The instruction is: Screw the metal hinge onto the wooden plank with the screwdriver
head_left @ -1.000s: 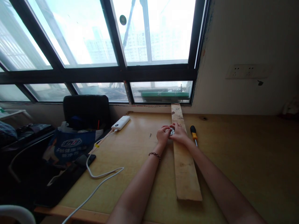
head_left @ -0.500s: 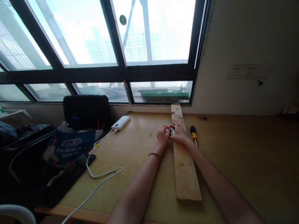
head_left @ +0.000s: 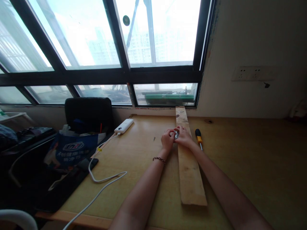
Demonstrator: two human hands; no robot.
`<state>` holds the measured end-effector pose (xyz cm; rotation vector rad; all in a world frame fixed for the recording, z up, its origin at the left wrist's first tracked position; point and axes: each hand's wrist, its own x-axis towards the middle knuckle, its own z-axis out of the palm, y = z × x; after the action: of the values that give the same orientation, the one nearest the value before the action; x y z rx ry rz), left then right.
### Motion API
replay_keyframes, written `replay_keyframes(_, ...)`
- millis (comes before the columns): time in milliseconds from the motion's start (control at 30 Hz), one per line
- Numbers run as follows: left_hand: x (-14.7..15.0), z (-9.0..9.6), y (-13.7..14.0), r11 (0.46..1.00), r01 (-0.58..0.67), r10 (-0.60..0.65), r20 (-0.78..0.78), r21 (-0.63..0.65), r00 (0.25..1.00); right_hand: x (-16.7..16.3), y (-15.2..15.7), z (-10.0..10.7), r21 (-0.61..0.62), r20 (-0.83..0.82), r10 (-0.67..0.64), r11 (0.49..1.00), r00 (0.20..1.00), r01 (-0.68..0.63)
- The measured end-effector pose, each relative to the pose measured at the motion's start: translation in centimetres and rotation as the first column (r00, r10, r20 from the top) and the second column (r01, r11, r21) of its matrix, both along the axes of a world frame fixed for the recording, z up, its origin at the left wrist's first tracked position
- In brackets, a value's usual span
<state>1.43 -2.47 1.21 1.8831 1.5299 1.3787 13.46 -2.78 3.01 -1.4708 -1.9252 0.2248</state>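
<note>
Barely shifted, left hand (head_left: 167, 140) and right hand (head_left: 184, 137) curl narrowly; both grip a small metal piece (head_left: 176, 134)

1. A dark-framed sliding window (head_left: 129, 75) fills the back on the left and middle, hazy high-rise buildings (head_left: 139, 52) showing through bright daylight.
2. The plain wall (head_left: 240, 38) to its right, dim with shadow, carries a socket panel (head_left: 254, 73).
3. A black chair (head_left: 88, 111) stands left of the yellowish table (head_left: 137, 153).
</note>
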Motion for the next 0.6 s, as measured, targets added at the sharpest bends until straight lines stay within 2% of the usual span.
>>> replay_keyframes(133, 0.0, -0.3, 0.1, 0.999, 0.003, -0.001, -0.044, 0.051, 0.999, 0.0, -0.1, 0.1, 0.000, -0.016, -0.006, 1.000, 1.000, 0.006)
replay_keyframes(333, 0.0, -1.1, 0.7, 1.000, -0.015, 0.015, -0.013, -0.019, 1.000, 0.0, 0.0, -0.2, 0.012, -0.008, -0.013, 1.000, 1.000, 0.013)
replay_keyframes(600, 0.0, -1.2, 0.9, 0.997, 0.002, 0.001, 0.028, -0.082, 1.000, 0.0, -0.1, -0.1, 0.000, -0.005, -0.011, 1.000, 1.000, 0.011)
